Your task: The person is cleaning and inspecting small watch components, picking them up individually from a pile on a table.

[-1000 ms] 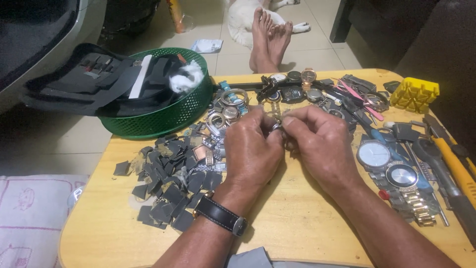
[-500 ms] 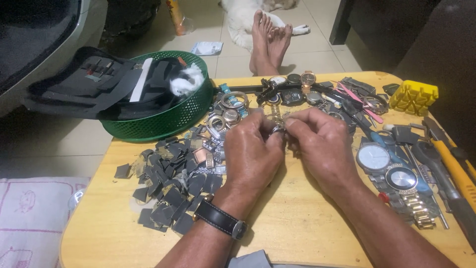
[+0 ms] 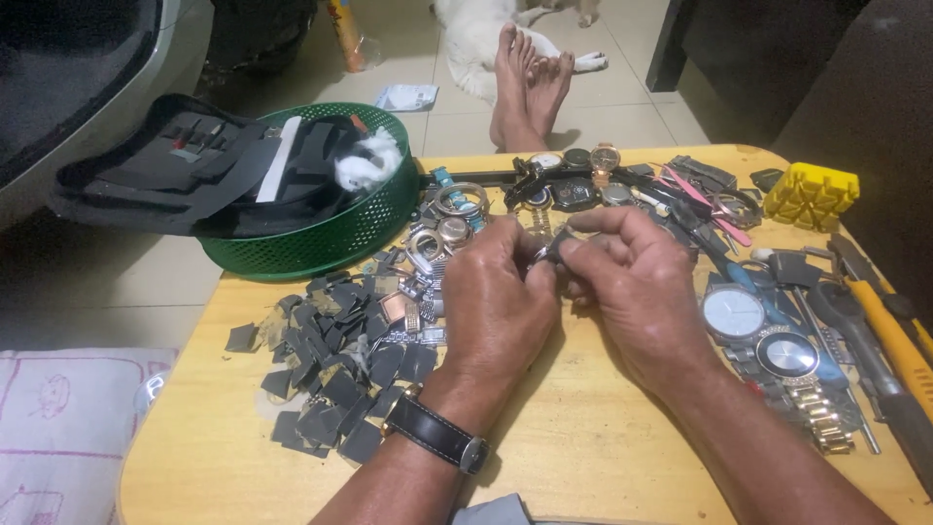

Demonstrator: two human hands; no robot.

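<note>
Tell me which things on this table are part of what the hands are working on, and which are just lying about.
In hand:
left hand
right hand
small metal watch part pinched between both

Lying about:
green basket
dark square scraps
white-faced watch
yellow block
orange-handled tool

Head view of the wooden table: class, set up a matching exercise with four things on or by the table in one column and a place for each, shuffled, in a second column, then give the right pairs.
Things:
1. green mesh basket
2. yellow block
3. pile of dark grey scraps
4. white-faced watch

Places:
A. far right corner of the wooden table
B. just right of the right hand
C. far left edge, holding a black case
D. left of the left hand

Pairs: 1-C, 2-A, 3-D, 4-B
</note>
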